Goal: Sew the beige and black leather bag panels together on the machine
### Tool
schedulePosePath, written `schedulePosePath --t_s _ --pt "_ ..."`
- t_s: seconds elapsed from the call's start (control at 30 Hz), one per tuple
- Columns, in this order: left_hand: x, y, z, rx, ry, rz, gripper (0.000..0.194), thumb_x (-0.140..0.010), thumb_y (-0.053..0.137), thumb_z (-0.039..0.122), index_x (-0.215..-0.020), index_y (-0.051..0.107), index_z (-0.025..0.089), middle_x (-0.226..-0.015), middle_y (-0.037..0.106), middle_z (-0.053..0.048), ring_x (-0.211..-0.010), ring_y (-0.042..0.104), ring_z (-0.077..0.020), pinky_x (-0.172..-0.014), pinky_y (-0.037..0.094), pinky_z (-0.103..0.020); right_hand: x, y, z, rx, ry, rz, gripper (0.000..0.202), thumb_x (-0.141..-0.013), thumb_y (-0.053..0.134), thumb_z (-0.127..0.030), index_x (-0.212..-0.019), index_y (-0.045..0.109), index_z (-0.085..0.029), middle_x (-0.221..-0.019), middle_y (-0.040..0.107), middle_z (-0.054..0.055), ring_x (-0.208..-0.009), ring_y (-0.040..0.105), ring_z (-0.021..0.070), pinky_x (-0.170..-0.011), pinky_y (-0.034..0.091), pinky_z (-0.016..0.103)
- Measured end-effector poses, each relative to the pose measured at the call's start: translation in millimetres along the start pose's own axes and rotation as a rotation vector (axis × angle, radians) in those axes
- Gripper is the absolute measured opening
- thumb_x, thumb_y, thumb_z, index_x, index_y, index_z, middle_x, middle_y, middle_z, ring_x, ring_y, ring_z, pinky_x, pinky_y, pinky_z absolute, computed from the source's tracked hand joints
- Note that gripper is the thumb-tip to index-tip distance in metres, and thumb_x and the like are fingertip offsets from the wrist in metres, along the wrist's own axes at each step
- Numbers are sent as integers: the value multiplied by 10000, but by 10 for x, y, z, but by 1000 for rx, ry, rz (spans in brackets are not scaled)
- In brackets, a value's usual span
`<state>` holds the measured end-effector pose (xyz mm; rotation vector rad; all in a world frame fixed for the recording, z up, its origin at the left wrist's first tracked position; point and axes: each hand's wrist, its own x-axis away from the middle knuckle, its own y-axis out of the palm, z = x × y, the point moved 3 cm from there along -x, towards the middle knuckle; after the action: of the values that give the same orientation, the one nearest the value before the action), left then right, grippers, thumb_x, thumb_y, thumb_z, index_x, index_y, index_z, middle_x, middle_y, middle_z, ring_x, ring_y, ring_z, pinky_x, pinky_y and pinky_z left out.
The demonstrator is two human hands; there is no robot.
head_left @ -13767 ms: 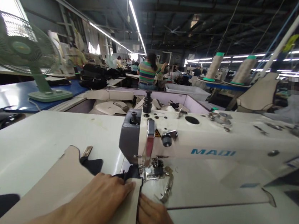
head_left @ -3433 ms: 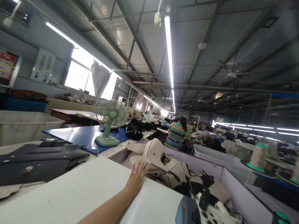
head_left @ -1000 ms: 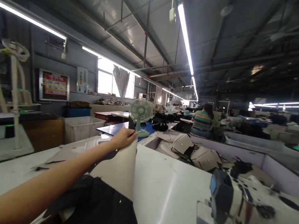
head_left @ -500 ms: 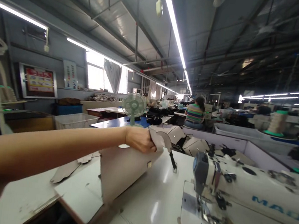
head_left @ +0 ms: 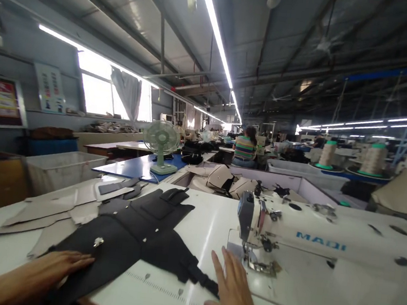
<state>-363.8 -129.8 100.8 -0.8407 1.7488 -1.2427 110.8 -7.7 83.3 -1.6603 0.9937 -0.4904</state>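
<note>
A black fabric piece (head_left: 131,235) lies spread flat on the white sewing table (head_left: 204,226), a small metal fitting near its left part. My left hand (head_left: 66,260) rests flat on its lower left edge, fingers extended. My right hand (head_left: 234,286) lies open on the table at the piece's lower right strap end, just before the needle area of the white sewing machine (head_left: 312,233). Neither hand grips anything.
Beige cut pieces (head_left: 50,208) lie at the table's left. A bin with beige and black pieces (head_left: 229,181) stands behind the machine. Farther back are a green fan (head_left: 162,140) on a blue table, thread cones (head_left: 373,159), and a seated person in a striped shirt (head_left: 245,147).
Half a second ago my left hand held a beige piece up over the table. Now a black piece lies flat there, my left hand rests on it, and my right hand has come into view.
</note>
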Motion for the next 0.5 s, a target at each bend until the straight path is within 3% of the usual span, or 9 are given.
schedulePosePath --t_s 0.07,0.13,0.17,0.23,0.27,0.37,0.5 --pt "-87 -26 -54 176 -74 -67 505 -690 548 179 -1158 681 311 -1147 692 -51 -965 688 -267 -813 560 -316 -142 40 -182 -90 -9 -111 891 -748 717 -235 -1498 245 -151 -1520 276 135 -1399 205 320 -1157 142 469" --pt "-372 -84 15 348 -130 -179 444 -768 542 227 -1172 653 374 -1252 637 12 -1066 646 -250 -893 521 -347 -293 101 -363 -204 -24 -159 971 -721 758 -294 -1507 206 -147 -1463 380 128 -1362 294 290 -1139 214 407" --pt "-566 -113 75 375 -128 -193 441 -838 507 274 -1251 583 409 -1342 564 43 -1156 592 -240 -945 489 -364 -375 135 -443 -238 -5 -161 1010 -699 775 -291 -1509 191 -143 -1445 400 129 -1353 308 290 -1121 249 388" --pt "-974 -109 172 328 -189 -144 490 -935 444 391 -1421 388 369 -1484 386 0 -1317 437 -245 -1071 367 -394 -546 196 -582 -245 70 -148 1004 -685 763 -222 -1504 192 -109 -1425 406 161 -1351 302 317 -1088 295 397" --pt "-1160 -54 226 288 -197 -146 549 -940 439 459 -1461 307 343 -1520 309 -19 -1364 362 -258 -1112 300 -424 -625 218 -635 -231 113 -147 967 -675 743 -172 -1485 227 -69 -1402 416 196 -1336 321 344 -1063 321 416" --pt "-1531 238 415 244 -183 -167 586 -950 382 548 -1473 264 312 -1541 221 -35 -1419 216 -291 -1142 150 -537 -753 199 -698 -203 177 -171 703 -682 645 -79 -1342 421 7 -1251 513 266 -1187 486 392 -949 406 463" --pt "-1546 497 873 244 -145 -137 598 -961 343 555 -1486 203 306 -1545 179 -39 -1424 182 -297 -1147 180 -529 -454 -107 -502 -216 171 -224 318 -770 474 -50 -1063 599 -51 -1074 610 251 -1011 606 380 -828 452 475"
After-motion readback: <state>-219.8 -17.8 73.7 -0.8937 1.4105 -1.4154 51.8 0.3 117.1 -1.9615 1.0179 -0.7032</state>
